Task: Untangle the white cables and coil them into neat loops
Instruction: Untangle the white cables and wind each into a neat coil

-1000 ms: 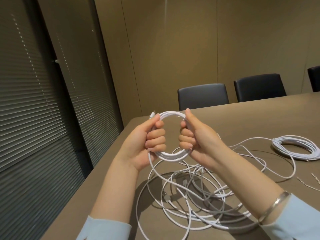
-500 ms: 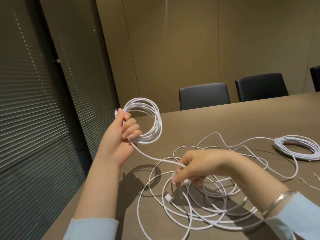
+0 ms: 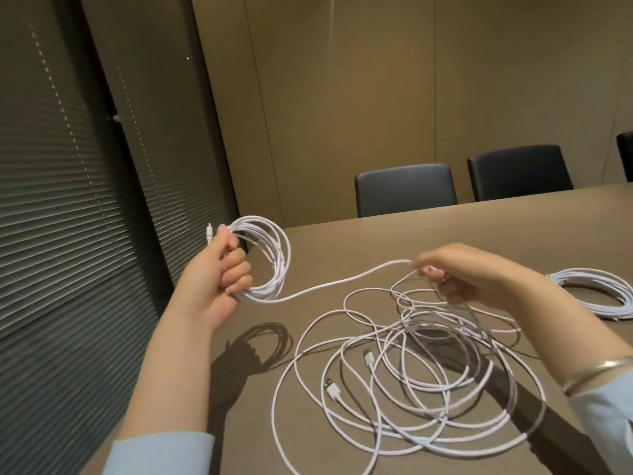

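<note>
Nearest me, below my right fingers, the loose tangle of white cable (image 3: 411, 389) sprawls on the desk (image 3: 479, 228), two plugs lying among its loops. My right hand (image 3: 459, 272) is blurred, but its fingers pinch one strand that runs leftward, off the desk, to my left hand (image 3: 219, 275). My left fingers are clenched round a finished coil (image 3: 274, 258) held upright, a connector end poking out above my thumb. Beyond my right fingers, a second coil (image 3: 596, 293) lies flat on the desk. Farther off stand dark chairs (image 3: 404, 190).
</note>
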Motion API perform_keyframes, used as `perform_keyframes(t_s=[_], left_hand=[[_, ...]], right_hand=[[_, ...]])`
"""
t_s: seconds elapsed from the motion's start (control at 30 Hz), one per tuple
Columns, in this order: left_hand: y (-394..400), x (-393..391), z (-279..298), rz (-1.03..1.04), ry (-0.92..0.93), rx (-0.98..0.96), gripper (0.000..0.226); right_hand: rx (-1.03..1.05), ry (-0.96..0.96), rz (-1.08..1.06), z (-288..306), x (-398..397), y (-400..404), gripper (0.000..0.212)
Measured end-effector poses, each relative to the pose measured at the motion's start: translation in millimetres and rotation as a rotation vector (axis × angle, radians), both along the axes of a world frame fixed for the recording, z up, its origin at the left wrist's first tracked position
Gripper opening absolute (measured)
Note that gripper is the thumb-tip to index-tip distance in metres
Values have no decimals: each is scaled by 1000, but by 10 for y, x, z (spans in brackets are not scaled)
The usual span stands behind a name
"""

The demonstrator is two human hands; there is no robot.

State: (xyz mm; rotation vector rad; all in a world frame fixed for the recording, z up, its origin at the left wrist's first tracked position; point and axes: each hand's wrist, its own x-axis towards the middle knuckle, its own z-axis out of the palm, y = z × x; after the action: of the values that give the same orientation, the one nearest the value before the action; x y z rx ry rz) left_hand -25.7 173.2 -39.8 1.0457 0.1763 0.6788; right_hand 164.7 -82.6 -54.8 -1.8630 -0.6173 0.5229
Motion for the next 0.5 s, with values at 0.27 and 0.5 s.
perform_keyframes(t_s=[0.27,0.5], left_hand=[[-434,313,-23,38,117,145,38],[-722,371,34,-96,60,79,42]], right_hand=[[524,-230,120,246,-624,278,20],[419,-816,109,26,-1021,553,18]])
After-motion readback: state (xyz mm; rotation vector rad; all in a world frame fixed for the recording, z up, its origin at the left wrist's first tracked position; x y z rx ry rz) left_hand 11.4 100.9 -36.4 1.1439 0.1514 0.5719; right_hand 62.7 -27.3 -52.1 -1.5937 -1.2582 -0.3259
